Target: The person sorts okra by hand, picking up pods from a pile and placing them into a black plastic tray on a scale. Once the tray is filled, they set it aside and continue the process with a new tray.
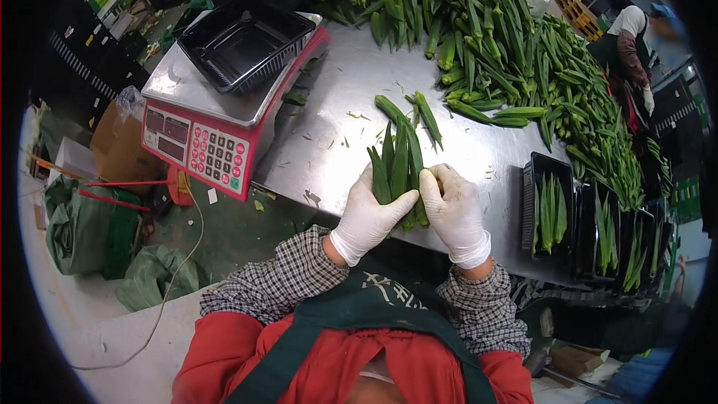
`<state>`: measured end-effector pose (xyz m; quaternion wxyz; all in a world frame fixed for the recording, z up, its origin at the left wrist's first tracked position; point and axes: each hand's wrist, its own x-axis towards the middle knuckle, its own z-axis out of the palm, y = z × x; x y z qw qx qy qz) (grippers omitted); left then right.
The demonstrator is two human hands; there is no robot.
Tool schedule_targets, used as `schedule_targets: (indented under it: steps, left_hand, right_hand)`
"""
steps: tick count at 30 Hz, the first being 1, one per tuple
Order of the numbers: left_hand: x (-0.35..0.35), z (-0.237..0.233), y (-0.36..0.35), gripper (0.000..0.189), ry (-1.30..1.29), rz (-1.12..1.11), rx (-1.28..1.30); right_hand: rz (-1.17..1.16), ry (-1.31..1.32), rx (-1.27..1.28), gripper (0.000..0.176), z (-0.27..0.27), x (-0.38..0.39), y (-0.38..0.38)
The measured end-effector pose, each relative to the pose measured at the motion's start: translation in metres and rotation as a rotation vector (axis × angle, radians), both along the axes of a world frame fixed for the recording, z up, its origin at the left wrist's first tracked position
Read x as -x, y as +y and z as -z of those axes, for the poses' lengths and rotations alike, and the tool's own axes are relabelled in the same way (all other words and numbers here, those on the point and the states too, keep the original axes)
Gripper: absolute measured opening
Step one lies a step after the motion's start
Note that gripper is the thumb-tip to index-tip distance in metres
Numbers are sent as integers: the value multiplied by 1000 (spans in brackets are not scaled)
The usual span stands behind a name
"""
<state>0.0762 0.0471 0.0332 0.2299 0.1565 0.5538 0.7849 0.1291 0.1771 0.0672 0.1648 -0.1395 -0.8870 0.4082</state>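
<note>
Several green okra pods [400, 161] are gathered upright in a loose bunch between my two white-gloved hands, above the near edge of the metal table [329, 123]. My left hand [370, 213] is wrapped round the bunch from the left, its thumb across the lower ends. On the right side, my right hand [452, 213] is closed, its thumb and fingertips pinching the edge of the same bunch. A loose okra pod [428, 121] lies on the table just beyond the bunch.
A large okra heap [516, 52] covers the table's far and right side. Black trays holding okra [550, 213] line the right edge. At left, a pink scale [206, 142] carries a black plastic tray [243, 37]. A co-worker [632, 45] stands at far right.
</note>
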Motion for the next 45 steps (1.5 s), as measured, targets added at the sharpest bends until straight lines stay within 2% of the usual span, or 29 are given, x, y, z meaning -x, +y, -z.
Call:
schedule_targets:
  steps: [2, 5, 8, 11, 15, 17, 18, 24, 27, 30, 36, 42, 45]
  left_hand:
    - [-3, 0, 2, 35, 37, -10, 6]
    - [-4, -1, 2, 34, 16, 4, 14]
    - [-3, -1, 2, 36, -135, 42, -67]
    - [-1, 4, 6, 35, -217, 55, -132]
    - [0, 0, 8, 34, -240, 48, -128]
    - [3, 4, 9, 34, -237, 53, -149]
    - [4, 5, 9, 34, -235, 54, -158]
    - [5, -3, 9, 32, -343, 169, -223]
    - [5, 0, 11, 29, -346, 151, -191]
    - [4, 6, 15, 28, -358, 115, -218]
    - [4, -1, 16, 27, -429, 84, -214]
    - [7, -6, 16, 26, -491, 70, -182]
    - [3, -7, 17, 28, -383, 73, -140]
  right_hand:
    - [33, 54, -165, 25, 8, 3, 2]
    - [50, 123, 142, 31, 23, 4, 7]
    - [43, 15, 630, 34, 1, -2, 6]
    - [-34, 50, 639, 33, 7, -6, 13]
    - [-125, 22, 640, 24, 10, -11, 17]
    - [-168, -6, 700, 32, 7, -15, 14]
    - [-223, 7, 738, 43, 11, -15, 15]
    - [-159, 102, 382, 40, 5, -18, 8]
    - [-134, 116, 348, 38, 7, -18, 5]
    - [-97, 177, 31, 39, 15, -17, 1]
    - [-104, 239, -95, 38, 22, -19, -1]
    - [-74, 175, 296, 31, 24, -21, -1]
    - [-64, 155, 412, 30, 18, -21, -1]
